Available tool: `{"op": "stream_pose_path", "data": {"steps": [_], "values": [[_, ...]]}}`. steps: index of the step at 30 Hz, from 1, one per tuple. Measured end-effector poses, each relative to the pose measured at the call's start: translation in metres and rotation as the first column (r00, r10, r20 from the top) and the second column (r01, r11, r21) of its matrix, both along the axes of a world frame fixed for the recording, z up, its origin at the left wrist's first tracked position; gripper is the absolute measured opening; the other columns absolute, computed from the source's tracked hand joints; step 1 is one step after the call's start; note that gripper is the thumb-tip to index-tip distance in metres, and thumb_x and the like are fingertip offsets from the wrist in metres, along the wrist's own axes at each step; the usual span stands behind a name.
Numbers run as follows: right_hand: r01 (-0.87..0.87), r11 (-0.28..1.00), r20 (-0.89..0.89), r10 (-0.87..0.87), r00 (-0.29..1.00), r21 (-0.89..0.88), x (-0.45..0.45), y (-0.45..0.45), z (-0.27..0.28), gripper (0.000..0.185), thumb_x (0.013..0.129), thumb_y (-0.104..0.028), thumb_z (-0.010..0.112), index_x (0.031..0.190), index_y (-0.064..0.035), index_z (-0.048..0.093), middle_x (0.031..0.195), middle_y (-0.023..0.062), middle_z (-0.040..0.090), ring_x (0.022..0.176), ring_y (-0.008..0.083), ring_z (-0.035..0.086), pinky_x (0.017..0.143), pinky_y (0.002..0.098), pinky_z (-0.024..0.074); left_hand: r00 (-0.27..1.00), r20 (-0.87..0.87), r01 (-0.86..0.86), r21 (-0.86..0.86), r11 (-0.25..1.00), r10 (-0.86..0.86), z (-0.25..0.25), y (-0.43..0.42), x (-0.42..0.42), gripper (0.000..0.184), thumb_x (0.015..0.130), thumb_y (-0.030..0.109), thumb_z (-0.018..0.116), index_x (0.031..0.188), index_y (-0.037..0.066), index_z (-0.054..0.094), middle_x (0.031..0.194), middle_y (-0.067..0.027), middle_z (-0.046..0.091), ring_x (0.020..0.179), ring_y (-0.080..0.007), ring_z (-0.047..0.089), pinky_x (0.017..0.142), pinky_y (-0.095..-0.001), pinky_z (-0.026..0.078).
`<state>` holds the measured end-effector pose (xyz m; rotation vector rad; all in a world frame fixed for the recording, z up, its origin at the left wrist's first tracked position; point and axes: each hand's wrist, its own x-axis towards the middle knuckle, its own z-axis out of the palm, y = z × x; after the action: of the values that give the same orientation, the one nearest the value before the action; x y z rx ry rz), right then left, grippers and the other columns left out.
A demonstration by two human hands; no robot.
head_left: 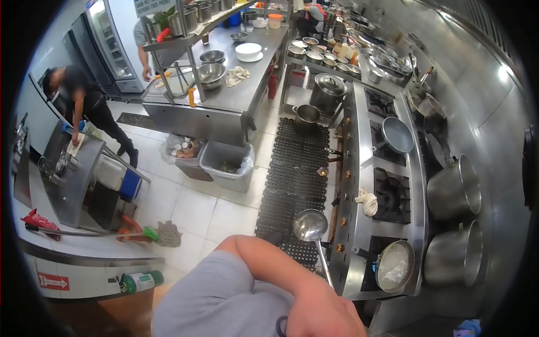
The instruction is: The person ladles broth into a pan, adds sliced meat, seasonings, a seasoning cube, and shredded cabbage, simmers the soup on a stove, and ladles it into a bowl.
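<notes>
Ladle [310, 225] out over the black mat [266, 199], just beside the front of the stove [364, 236], with the long thin handle running back to disappear behind the left hand [323, 315]. Arm [269, 263] bent across the front, perhaps to keep the tool in close and off the cooking top. Cannot tell the grip: fingers out of sight, so no judging between spread and closed around the handle. Right hand not recognisable anywhere in view.

To the right, at the near end of the stove, a frying pan [400, 251] with a pale, lumpy white patch [398, 271] inside. Touch of blue [374, 266] at the rim, seemingly flame and likely the reason for the spot. Pan handle turned toward the stove front, apparently for easy reach. Cream cloth [367, 202] bunched on the front edge, perhaps for hot handles. Farther along, a wide grey pan [398, 135], round and smooth. Against the wall [494, 101], deep pots [452, 253] of dull steel, probably parked out of the way.

Shiny metal in the ladle bowl, rough black iron in the grates [391, 195], soft grey cloth in the sleeve [193, 292]. Underfoot, a mat full of holes, probably rubber, for footing and drainage.
</notes>
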<state>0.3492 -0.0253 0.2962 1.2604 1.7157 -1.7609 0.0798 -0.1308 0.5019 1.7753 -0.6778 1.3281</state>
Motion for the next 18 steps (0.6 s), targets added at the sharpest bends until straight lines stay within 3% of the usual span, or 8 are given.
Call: {"op": "stream_pose_path", "data": {"steps": [1,2,5,6,9,12,16,18], "values": [[-0.004,0.998,0.046,0.007,0.999,-0.065,-0.012,0.006,0.010,0.016,0.086,-0.003,0.070,0.101,-0.0035,0.064,0.068,0.0028,0.059,0.053,0.0129,0.057,0.048,0.0305,0.0474,0.997,-0.006,-0.071,0.063,0.995,0.071,-0.001,0.004,-0.007,0.037,0.108,0.024,0.051,0.082,-0.002,0.057,0.083,-0.0204,0.055,0.078,-0.0431,0.053,0.073,-0.0517,0.039],[0.026,0.998,0.059,-0.022,0.998,-0.060,-0.020,0.012,0.015,0.016,0.086,-0.003,0.070,0.101,-0.0035,0.064,0.068,0.0028,0.059,0.053,0.0129,0.057,0.048,0.0305,0.0474,0.992,-0.006,-0.126,0.124,0.984,0.128,-0.003,0.010,-0.013,0.039,0.109,0.026,0.047,0.081,0.000,0.058,0.084,-0.0189,0.056,0.078,-0.0413,0.054,0.073,-0.0508,0.039],[-0.231,0.964,0.015,0.231,0.973,0.135,-0.022,0.028,0.008,0.028,0.091,-0.010,0.070,0.119,-0.0071,0.067,0.076,0.0019,0.065,0.058,0.0115,0.059,0.052,0.0303,0.0507,0.987,0.103,-0.133,0.122,0.984,0.121,-0.008,0.024,-0.039,0.041,0.111,0.024,0.039,0.082,0.003,0.061,0.083,-0.0161,0.054,0.077,-0.0382,0.055,0.070,-0.0487,0.039],[-0.301,0.944,0.164,0.279,0.946,0.132,-0.040,0.029,0.035,0.026,0.091,-0.014,0.069,0.115,-0.0062,0.067,0.078,0.0042,0.066,0.060,0.0119,0.061,0.053,0.0313,0.0529,0.987,0.152,-0.059,0.105,0.993,0.042,-0.012,0.028,-0.040,0.042,0.111,0.025,0.039,0.085,0.004,0.063,0.083,-0.0141,0.055,0.076,-0.0356,0.055,0.069,-0.0469,0.040],[-0.306,0.945,0.122,0.292,0.949,0.116,-0.046,0.035,0.059,0.019,0.091,-0.015,0.069,0.106,-0.0068,0.061,0.073,0.0039,0.062,0.058,0.0135,0.059,0.052,0.0326,0.0500,0.998,0.063,0.006,0.186,0.983,-0.018,-0.015,0.057,-0.055,0.037,0.111,0.025,0.044,0.096,0.003,0.069,0.083,-0.0100,0.059,0.072,-0.0299,0.054,0.066,-0.0425,0.041],[-0.111,0.993,0.085,0.107,0.991,0.047,-0.047,0.032,0.068,0.020,0.080,-0.013,0.069,0.094,-0.0019,0.061,0.070,0.0087,0.063,0.053,0.0191,0.062,0.049,0.0366,0.0520,0.999,0.007,-0.036,0.045,0.998,0.036,-0.033,0.069,-0.053,0.019,0.099,0.014,0.058,0.092,0.002,0.071,0.094,-0.0087,0.066,0.086,-0.0254,0.063,0.073,-0.0359,0.045],[0.042,0.999,0.083,-0.043,0.996,0.010,-0.043,0.024,0.053,0.019,0.081,-0.013,0.070,0.094,-0.0032,0.060,0.071,0.0069,0.062,0.055,0.0156,0.062,0.051,0.0335,0.0519,0.998,-0.054,-0.013,-0.058,0.998,0.010,-0.051,0.101,-0.080,0.025,0.103,0.020,0.056,0.091,0.002,0.068,0.091,-0.0095,0.062,0.087,-0.0278,0.060,0.073,-0.0392,0.042],[0.298,0.949,0.022,-0.302,0.953,0.104,-0.036,0.003,0.036,0.017,0.084,-0.013,0.069,0.094,-0.0042,0.059,0.073,0.0064,0.063,0.056,0.0146,0.062,0.052,0.0327,0.0519,0.997,-0.069,0.037,-0.105,0.994,-0.044,-0.054,0.105,-0.084,0.024,0.103,0.020,0.056,0.093,0.002,0.068,0.091,-0.0094,0.062,0.087,-0.0274,0.060,0.073,-0.0389,0.042]]}}
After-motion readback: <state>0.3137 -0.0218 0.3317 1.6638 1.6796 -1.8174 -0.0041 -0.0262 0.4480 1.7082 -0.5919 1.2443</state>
